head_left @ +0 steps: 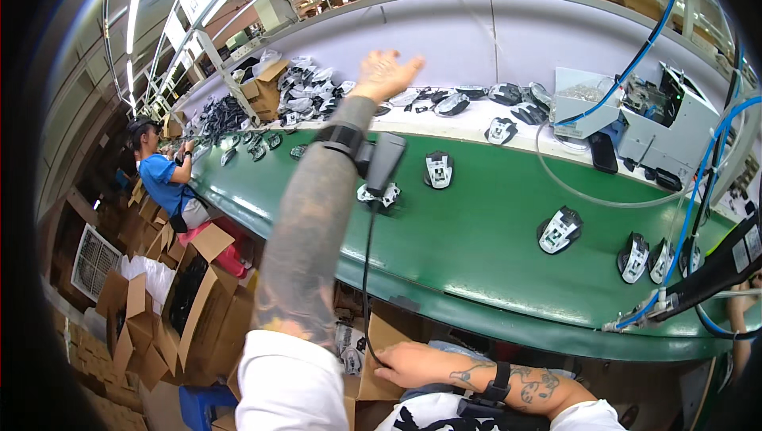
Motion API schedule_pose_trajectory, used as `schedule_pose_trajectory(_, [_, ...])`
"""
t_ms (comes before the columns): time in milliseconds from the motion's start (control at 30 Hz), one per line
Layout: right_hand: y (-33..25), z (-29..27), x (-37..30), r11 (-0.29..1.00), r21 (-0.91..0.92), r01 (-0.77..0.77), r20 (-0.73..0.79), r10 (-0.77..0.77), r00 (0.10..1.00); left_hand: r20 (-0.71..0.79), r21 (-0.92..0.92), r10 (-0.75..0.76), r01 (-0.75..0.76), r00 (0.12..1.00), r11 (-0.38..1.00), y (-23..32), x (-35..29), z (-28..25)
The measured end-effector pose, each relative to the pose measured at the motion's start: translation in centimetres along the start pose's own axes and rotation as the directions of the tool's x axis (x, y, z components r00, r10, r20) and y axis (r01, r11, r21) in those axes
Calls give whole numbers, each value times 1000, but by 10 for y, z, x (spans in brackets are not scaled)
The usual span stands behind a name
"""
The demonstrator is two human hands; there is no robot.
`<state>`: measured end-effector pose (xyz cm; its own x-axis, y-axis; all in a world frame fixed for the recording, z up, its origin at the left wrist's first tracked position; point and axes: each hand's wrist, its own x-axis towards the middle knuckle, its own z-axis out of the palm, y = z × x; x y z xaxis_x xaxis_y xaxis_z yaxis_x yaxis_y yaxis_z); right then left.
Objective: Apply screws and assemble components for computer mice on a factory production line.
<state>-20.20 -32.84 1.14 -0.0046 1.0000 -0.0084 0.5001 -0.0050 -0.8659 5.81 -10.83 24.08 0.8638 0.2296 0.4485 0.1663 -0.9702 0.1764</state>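
Carton point(228, 328) beside the green worktop point(476, 264) held black contents. The left hand point(386, 75) was outstretched, fingers apart; whether the right hand point(425, 363) gripped the cable point(366, 272), I couldn't tell.

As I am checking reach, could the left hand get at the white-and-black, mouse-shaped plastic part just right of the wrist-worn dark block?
Probably yes: the left hand looks empty, and nothing covers the mouse-shaped part on the green surface.

white sleeves point(290, 387) | tattooed forearms point(305, 240) | black wrist straps point(498, 382) | dark boxy wrist module point(386, 159) | black cable point(367, 272)
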Motion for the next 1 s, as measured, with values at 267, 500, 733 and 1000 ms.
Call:
schedule_pose_trajectory(267, [-115, -62, -20, 694, 627, 355, -156, -335, 929, -70, 107, 11, -3, 998, 994, -86, -35, -81])
schedule_pose_trajectory(500, [-123, -128, -29, 554, 402, 729, -858, -50, 511, -2, 66, -34, 35, 999, 997, -128, -69, -74])
schedule_pose_trajectory(733, [-144, -195, -27, 686, -602, 409, -768, -638, -59, 147, -330, -12, 61, 989, 942, -92, -59, -53])
schedule_pose_trajectory(1000, [-123, -181, -65, 715, -694, 82, -693, -695, 192, 693, -719, 534, 410, 483, 562, -15, -215, 27])
